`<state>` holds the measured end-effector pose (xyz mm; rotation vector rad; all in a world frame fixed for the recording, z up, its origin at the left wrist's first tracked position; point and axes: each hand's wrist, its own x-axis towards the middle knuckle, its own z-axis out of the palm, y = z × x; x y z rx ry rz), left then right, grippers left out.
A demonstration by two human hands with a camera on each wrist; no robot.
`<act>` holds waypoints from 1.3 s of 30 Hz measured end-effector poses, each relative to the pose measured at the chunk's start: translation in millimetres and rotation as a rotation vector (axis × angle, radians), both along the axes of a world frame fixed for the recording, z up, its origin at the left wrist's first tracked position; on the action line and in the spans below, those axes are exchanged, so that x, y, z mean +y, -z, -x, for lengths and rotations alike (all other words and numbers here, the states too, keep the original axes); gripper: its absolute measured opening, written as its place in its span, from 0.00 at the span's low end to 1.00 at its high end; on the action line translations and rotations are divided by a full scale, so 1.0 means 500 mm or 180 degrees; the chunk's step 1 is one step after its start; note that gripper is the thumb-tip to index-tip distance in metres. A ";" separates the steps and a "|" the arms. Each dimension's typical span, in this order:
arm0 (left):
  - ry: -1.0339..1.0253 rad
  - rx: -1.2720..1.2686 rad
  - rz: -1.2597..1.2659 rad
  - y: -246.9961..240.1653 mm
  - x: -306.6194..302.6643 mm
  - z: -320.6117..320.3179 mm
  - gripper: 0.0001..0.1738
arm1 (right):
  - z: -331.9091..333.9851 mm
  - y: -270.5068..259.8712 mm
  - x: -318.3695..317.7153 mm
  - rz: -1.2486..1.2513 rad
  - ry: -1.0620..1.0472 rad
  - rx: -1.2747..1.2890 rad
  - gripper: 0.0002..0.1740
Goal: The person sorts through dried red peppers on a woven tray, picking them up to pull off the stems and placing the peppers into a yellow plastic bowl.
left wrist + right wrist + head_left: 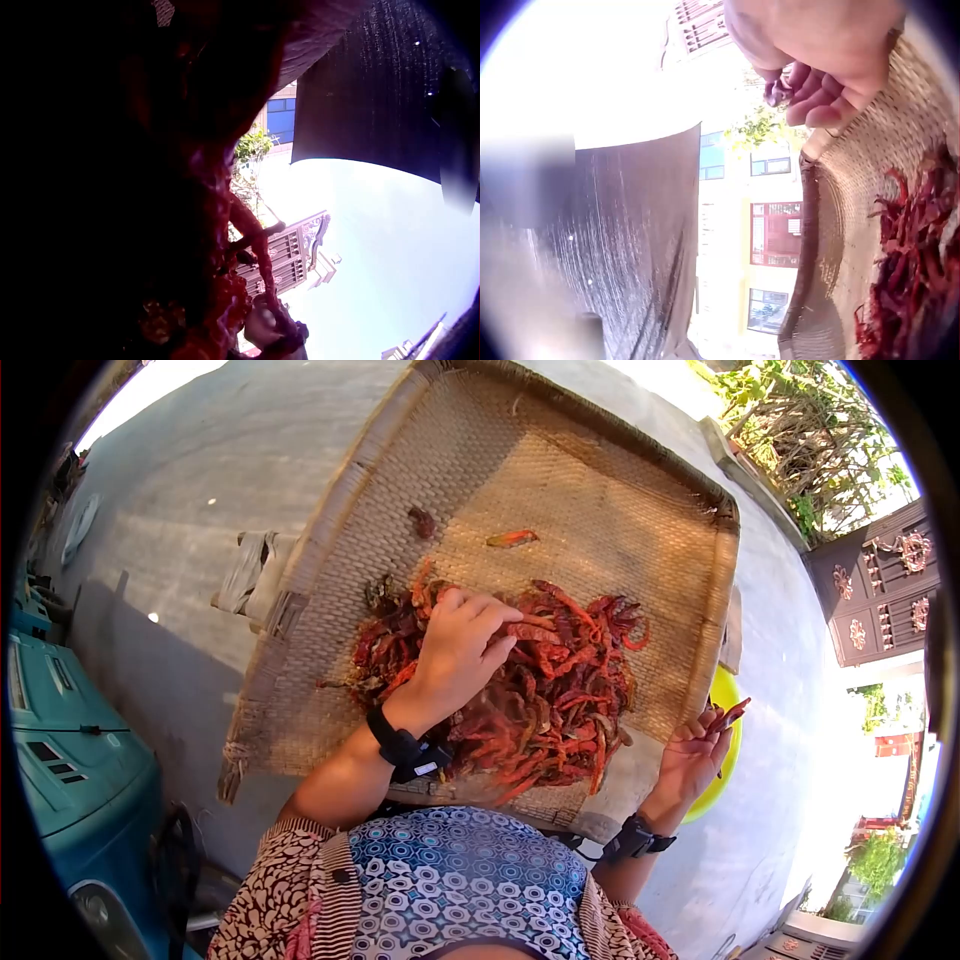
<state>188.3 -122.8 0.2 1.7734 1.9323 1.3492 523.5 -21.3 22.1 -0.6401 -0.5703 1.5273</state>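
A heap of dried red peppers (pixel 560 730) lies on a woven tray (pixel 400 470). My left hand (pixel 462 645) is on the upper part of the heap, its thumb and fingers around a red pepper (pixel 535 630). The left wrist view is mostly dark, with red peppers (pixel 255 240) close to the lens. Beyond the tray's right edge, my right hand (pixel 690 760) holds dark red pepper pieces (pixel 730 715) over a yellow-green basin (pixel 725 760). In the right wrist view that hand (pixel 817 67) has its fingers curled around a small piece (pixel 778 93).
One orange-green pepper (pixel 512 539) and a dark pepper (pixel 422 522) lie apart on the tray. A teal vehicle (pixel 80 750) stands at the left. A brown gate (pixel 875 585) and plants (pixel 800 450) are at the right.
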 end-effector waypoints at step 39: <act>0.1284 0.0054 -0.0151 0.002 -0.004 -0.022 0.07 | 0.225 -0.001 -0.096 -0.0323 -0.1356 -0.2684 0.09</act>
